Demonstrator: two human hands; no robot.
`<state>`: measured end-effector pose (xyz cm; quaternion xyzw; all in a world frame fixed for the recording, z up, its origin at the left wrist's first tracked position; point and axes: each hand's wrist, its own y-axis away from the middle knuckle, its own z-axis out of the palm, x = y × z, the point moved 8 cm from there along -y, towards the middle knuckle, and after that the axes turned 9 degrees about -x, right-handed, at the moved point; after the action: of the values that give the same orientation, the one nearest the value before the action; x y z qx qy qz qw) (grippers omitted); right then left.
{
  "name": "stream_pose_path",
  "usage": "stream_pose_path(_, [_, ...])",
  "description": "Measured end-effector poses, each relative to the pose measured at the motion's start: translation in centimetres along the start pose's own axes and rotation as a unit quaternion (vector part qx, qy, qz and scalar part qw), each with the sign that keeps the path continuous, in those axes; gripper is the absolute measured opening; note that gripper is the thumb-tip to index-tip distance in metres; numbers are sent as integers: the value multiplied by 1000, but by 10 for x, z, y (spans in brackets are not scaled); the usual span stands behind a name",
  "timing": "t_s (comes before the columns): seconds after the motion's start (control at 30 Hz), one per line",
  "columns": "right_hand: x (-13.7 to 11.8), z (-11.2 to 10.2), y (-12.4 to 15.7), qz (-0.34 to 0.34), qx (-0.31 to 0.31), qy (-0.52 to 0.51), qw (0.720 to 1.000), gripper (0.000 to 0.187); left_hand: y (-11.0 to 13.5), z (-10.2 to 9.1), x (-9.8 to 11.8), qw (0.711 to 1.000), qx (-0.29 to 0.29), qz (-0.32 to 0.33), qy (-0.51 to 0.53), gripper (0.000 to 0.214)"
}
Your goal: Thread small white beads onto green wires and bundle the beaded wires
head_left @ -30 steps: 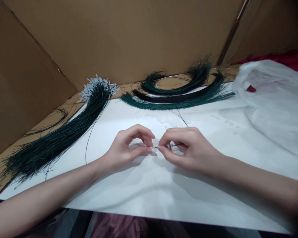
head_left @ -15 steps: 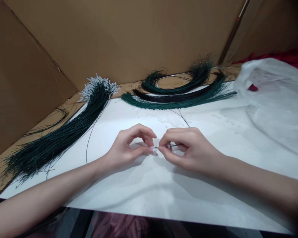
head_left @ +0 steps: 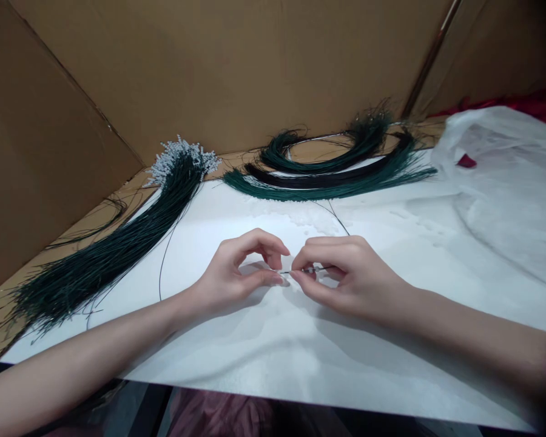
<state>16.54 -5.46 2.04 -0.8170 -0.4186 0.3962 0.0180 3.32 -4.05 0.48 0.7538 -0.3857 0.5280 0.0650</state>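
since the wire [head_left: 286, 272] looks light, thin, bendy, best pinched near its tip; left fingers [head_left: 261, 279] clamp it, right fingers [head_left: 312, 249] too, just beside.

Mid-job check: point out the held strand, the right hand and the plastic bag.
Held strand [head_left: 286, 272]: head view, its short exposed stretch.
Right hand [head_left: 361, 274]: head view, between knuckles and wrist.
Plastic bag [head_left: 509, 200]: head view, its sheer side.

Tabletop [head_left: 273, 358] lies open before the right hand [head_left: 361, 273]; green bundles [head_left: 327, 193] block behind.
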Motion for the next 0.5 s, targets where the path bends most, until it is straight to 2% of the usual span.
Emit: stream_pose_path(0.5, [-3, 0, 2, -19, 8, 14, 1000, 14, -2, 1, 1, 1000, -11, 5, 11, 35])
